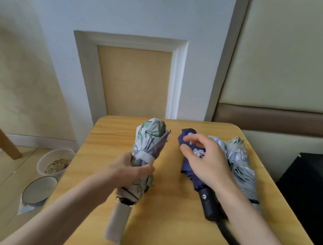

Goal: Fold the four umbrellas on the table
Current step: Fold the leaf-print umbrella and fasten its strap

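Left hand [130,170] grips strapped white leaf-print fabric umbrella [149,139]; right hand [207,160], loose-fingered and empty, over navy fabric umbrella [184,135], which probably needs strapping next.

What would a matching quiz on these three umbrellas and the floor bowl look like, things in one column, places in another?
Things:
1 leaf-print umbrella
2 navy umbrella
3 grey umbrella
4 clear bowl

Places:
A on the floor, left of the table
B gripped by the left hand
C farthest right on the table
D beneath the right hand

Pairs: 1-B, 2-D, 3-C, 4-A.
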Demonstrator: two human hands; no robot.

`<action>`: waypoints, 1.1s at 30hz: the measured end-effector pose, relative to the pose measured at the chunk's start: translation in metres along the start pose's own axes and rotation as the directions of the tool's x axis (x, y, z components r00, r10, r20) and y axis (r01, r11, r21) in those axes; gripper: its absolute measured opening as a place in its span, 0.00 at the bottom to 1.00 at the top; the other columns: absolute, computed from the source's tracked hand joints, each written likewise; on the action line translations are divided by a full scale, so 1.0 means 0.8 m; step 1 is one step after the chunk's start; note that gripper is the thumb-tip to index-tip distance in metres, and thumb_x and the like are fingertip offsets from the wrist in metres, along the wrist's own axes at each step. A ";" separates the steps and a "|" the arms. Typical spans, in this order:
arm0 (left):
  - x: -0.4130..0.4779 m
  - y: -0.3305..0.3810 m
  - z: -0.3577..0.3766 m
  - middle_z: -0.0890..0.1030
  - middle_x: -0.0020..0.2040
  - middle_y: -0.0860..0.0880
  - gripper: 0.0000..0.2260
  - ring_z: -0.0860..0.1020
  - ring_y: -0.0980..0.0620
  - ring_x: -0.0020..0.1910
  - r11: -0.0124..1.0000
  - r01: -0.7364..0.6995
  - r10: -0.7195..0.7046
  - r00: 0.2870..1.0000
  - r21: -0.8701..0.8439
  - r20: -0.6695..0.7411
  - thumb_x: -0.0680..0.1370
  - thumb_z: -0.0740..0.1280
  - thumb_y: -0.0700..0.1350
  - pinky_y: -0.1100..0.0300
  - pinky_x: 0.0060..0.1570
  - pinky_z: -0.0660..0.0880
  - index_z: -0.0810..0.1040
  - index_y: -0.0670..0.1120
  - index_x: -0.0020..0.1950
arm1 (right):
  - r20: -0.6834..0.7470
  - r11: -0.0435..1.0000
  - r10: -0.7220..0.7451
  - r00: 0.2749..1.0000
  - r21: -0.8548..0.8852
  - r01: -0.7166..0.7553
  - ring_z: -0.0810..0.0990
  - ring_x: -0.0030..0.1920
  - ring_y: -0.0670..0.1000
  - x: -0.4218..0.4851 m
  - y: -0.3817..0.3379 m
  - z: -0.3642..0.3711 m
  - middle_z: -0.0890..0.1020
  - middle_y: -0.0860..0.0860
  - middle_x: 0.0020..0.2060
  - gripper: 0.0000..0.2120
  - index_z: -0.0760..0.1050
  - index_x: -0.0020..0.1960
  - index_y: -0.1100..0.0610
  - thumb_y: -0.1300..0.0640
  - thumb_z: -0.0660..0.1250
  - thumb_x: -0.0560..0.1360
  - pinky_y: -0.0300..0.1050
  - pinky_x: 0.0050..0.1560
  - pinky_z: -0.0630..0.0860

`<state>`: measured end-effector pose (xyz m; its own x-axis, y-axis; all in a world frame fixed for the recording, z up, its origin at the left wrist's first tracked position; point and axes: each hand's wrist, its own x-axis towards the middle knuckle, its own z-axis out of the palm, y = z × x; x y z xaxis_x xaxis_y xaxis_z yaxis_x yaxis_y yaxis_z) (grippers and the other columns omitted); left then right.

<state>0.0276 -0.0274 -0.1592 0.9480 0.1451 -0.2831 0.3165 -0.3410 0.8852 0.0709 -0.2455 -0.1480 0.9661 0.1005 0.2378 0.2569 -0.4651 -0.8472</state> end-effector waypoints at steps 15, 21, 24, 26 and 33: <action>0.048 0.028 0.128 0.69 0.74 0.38 0.27 0.72 0.39 0.73 0.948 -0.178 0.200 0.978 0.265 -0.057 0.83 0.64 0.62 0.44 0.71 0.72 0.67 0.47 0.76 | -0.146 0.727 0.112 0.983 -0.662 -0.182 0.82 0.56 0.61 0.018 0.064 -0.040 0.84 0.57 0.51 0.17 0.77 0.61 0.56 0.48 0.73 0.78 0.46 0.44 0.68; 0.019 0.032 0.138 0.45 0.86 0.55 0.42 0.46 0.46 0.85 0.856 -0.351 0.385 0.923 0.381 -0.014 0.74 0.58 0.79 0.39 0.82 0.55 0.54 0.64 0.85 | -0.240 0.972 0.225 0.944 -0.005 -0.233 0.80 0.37 0.52 0.016 0.069 -0.077 0.85 0.51 0.35 0.09 0.80 0.39 0.53 0.49 0.76 0.67 0.45 0.38 0.72; 0.008 0.039 0.141 0.48 0.86 0.55 0.46 0.44 0.48 0.86 0.748 -0.507 0.557 0.831 0.429 0.011 0.70 0.58 0.81 0.35 0.82 0.51 0.58 0.62 0.85 | -0.249 0.935 0.272 0.930 0.295 -0.195 0.87 0.43 0.49 0.018 0.065 -0.116 0.89 0.49 0.43 0.07 0.83 0.48 0.50 0.54 0.77 0.71 0.46 0.45 0.80; -0.003 0.049 0.150 0.51 0.86 0.56 0.51 0.49 0.54 0.85 0.629 -0.713 0.689 0.696 0.311 0.202 0.68 0.72 0.75 0.43 0.83 0.54 0.58 0.58 0.85 | -0.230 0.909 0.295 0.927 0.365 -0.199 0.88 0.46 0.50 0.015 0.070 -0.131 0.88 0.51 0.49 0.09 0.83 0.54 0.51 0.57 0.75 0.74 0.48 0.49 0.82; -0.003 0.053 0.178 0.47 0.87 0.55 0.67 0.49 0.62 0.84 0.625 -0.742 0.637 0.663 0.240 0.393 0.63 0.87 0.58 0.65 0.81 0.53 0.44 0.48 0.87 | -0.044 0.853 0.340 0.939 0.435 -0.289 0.89 0.51 0.57 0.006 0.079 -0.117 0.89 0.53 0.48 0.08 0.82 0.52 0.50 0.57 0.72 0.74 0.57 0.57 0.83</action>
<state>0.0435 -0.1745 -0.1740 0.8430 -0.4859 0.2307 -0.4982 -0.5439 0.6752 0.0892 -0.3567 -0.1561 0.9937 -0.1026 -0.0441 -0.0488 -0.0433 -0.9979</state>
